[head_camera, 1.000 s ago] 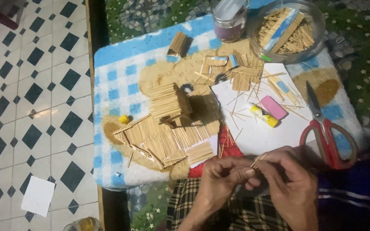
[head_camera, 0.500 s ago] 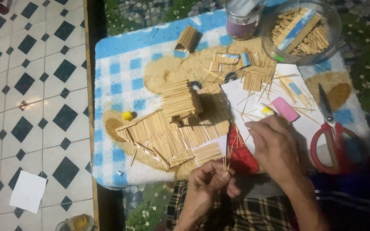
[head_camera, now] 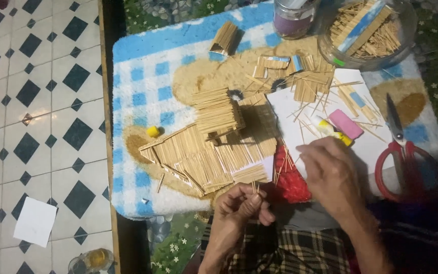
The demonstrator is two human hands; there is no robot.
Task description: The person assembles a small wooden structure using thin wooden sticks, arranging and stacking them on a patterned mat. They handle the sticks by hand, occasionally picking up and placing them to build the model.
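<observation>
My left hand (head_camera: 242, 205) is closed around a few thin wooden sticks (head_camera: 255, 187), held upright at the near edge of the mat. My right hand (head_camera: 330, 170) hovers palm down, fingers spread, over the white sheet of paper (head_camera: 292, 109) strewn with loose sticks, close to a yellow glue tube (head_camera: 333, 130) and a pink eraser (head_camera: 345, 123). A model house made of sticks (head_camera: 214, 142) lies left of both hands. A red mesh piece (head_camera: 290, 177) sits between the hands.
The blue-and-white checked mat (head_camera: 143, 91) covers a small table. Red-handled scissors (head_camera: 401, 152) lie at the right. A clear bowl of sticks (head_camera: 366, 30) and a jar (head_camera: 292, 18) stand at the back. A tiled floor lies at the left with a paper scrap (head_camera: 35, 220).
My hands have come apart. The right hand left the sticks and moved up and right over the white paper. The left hand keeps the sticks near the mat's edge.
</observation>
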